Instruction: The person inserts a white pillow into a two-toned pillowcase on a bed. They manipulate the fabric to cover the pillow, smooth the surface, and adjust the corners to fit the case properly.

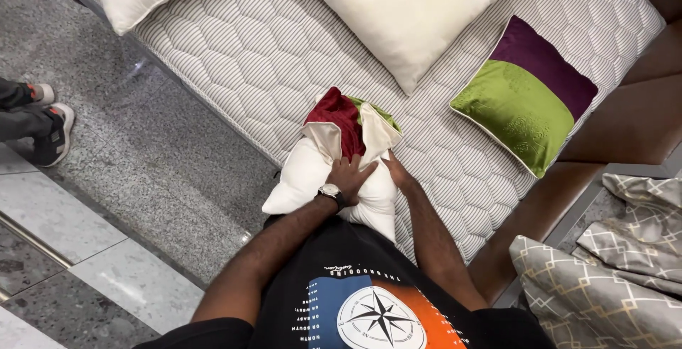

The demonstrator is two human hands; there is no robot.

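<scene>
Head view | stuffing white pillow into red-green cover | left hand pressing flat, fingers released | right hand grasping cover edge | next: likely tugging cover down.

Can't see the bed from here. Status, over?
Left hand flat on white pillow insert. Right hand at red-and-green cover. Insert partly in cover. Nothing in the way.

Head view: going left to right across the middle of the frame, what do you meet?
Another person's shoes → grey stone floor → white pillow insert under the person's left hand → right hand → green and purple cushion → patterned grey fabric.
</scene>
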